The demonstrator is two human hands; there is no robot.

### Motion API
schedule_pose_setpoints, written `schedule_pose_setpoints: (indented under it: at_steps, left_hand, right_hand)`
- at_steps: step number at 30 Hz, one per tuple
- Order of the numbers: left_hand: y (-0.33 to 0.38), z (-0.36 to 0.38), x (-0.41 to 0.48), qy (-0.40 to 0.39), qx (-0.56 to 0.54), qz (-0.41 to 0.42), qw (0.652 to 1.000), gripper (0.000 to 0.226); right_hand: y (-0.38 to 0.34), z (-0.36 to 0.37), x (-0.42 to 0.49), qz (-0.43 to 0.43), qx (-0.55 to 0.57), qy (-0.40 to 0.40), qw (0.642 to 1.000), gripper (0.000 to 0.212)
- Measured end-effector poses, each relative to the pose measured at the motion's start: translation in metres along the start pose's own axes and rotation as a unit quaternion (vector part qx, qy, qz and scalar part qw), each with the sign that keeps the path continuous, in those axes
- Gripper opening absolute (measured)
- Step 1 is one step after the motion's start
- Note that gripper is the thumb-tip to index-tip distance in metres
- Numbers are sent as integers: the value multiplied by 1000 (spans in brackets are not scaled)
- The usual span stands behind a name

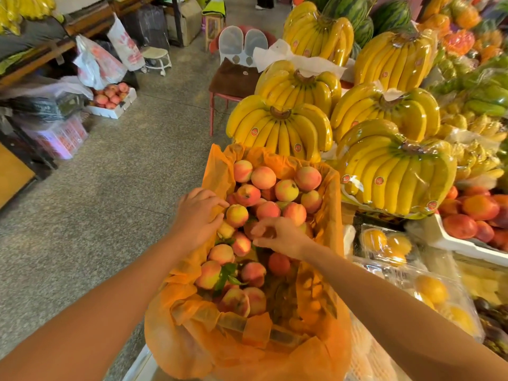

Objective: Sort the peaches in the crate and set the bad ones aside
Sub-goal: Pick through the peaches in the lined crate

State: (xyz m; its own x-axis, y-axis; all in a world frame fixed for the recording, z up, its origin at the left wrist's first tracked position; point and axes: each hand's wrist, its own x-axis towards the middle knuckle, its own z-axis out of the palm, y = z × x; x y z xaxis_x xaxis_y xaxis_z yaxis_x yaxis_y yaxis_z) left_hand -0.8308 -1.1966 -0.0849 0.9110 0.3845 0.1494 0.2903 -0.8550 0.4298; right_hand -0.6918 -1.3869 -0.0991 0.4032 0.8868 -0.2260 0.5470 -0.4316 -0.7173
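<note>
A crate lined with orange paper [217, 171] stands in front of me, holding many pink-yellow peaches [263, 177]. A few peaches near the front still have green leaves [224, 277]. My left hand [196, 218] rests on the crate's left side, fingers spread over the paper and touching a yellowish peach [237, 215]. My right hand [277, 235] hovers over the middle of the pile, its fingers curled down around a small dark piece; what it is I cannot make out. The crate's right front part shows bare paper.
Wrapped banana bunches [280, 127] are stacked just behind and right of the crate. Clear packs of yellow fruit [384, 244] and a white tray of red fruit [467, 215] lie to the right. A red chair [233, 78] stands behind. A white box of peaches [111, 99] sits on the floor at left.
</note>
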Motion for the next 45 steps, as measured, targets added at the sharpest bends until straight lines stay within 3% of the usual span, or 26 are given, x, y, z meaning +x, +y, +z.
schedule_pose_setpoints:
  at_steps: [5, 8, 12, 19, 31, 38, 41, 45]
  left_hand:
    - [24, 16, 31, -45, -17, 14, 999, 29]
    - [37, 32, 47, -70, 7, 12, 997, 36]
    - [47, 53, 64, -89, 61, 7, 994, 42]
    - [50, 71, 93, -11, 37, -16, 999, 49]
    - [48, 93, 148, -31, 136, -55, 989, 66]
    - [48, 96, 152, -6, 168, -41, 985, 67]
    - [48, 92, 148, 23, 120, -39, 992, 67]
    - [49, 79, 144, 54, -37, -87, 994, 69]
  right_hand:
    - [27, -54, 2, 58, -88, 157, 982, 31]
    - [40, -66, 2, 92, -213, 165, 959, 42]
    - [47, -65, 8, 106, -294, 137, 940, 52]
    - [64, -84, 25, 97, -229, 332, 910, 42]
    - [79, -108, 53, 136, -275, 238, 921, 71]
    - [86, -110, 52, 102, -271, 253, 923, 73]
    - [90, -111, 44, 79, -206, 292, 931, 69]
    - [87, -114, 33, 47, -75, 308, 947, 64]
